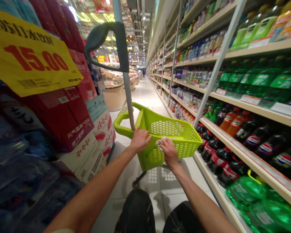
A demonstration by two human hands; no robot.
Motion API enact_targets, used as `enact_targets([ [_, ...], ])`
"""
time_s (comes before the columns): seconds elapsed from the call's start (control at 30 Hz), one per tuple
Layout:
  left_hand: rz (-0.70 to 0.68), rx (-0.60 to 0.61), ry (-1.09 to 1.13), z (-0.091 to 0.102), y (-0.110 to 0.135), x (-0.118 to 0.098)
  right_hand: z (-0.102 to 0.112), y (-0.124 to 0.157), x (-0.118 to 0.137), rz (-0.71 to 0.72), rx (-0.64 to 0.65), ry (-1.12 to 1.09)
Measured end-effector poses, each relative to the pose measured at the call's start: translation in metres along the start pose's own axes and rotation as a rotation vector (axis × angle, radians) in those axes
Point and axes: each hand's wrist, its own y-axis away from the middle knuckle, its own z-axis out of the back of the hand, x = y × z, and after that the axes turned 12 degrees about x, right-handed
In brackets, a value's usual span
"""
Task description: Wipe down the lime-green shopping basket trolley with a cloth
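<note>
A lime-green shopping cart (160, 127) with a perforated basket stands in front of my knees. A grey pole rises from it to a dark grey looped handle (122, 45). My left hand (141, 139) grips the basket's near rim, close to the foot of the pole. In my right hand (170, 151) is a crumpled whitish cloth (160, 142), pinched in the fingers and pressed to the same rim, a little to the right. The fingertips behind the cloth are partly hidden. No goods show inside the basket.
Shelves (252, 100) of drink bottles line the right side, with green bottles (264, 200) on the lowest level. Stacked boxes (70, 119) under a yellow price sign (34, 55) crowd the left. A tiled aisle (145, 87) runs ahead past a display counter (113, 97).
</note>
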Motion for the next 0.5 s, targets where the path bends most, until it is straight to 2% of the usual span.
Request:
enact_targets([
  [0.1,-0.042,0.031,-0.045,-0.013,-0.001,-0.017,-0.002,0.002,-0.005,-0.001,-0.002,0.013],
  [0.23,-0.098,0.102,-0.082,-0.025,-0.005,-0.029,-0.02,0.034,-0.01,-0.01,0.074,0.022],
  [0.3,-0.084,0.092,-0.087,-0.026,-0.008,-0.03,-0.013,0.035,-0.015,-0.055,0.081,0.024],
  [0.43,-0.032,0.08,-0.135,-0.024,-0.014,-0.034,0.014,0.009,-0.03,-0.116,0.016,0.042],
  [0.5,-0.002,0.074,-0.167,-0.025,-0.015,-0.037,0.013,0.01,-0.038,-0.099,0.007,0.048],
])
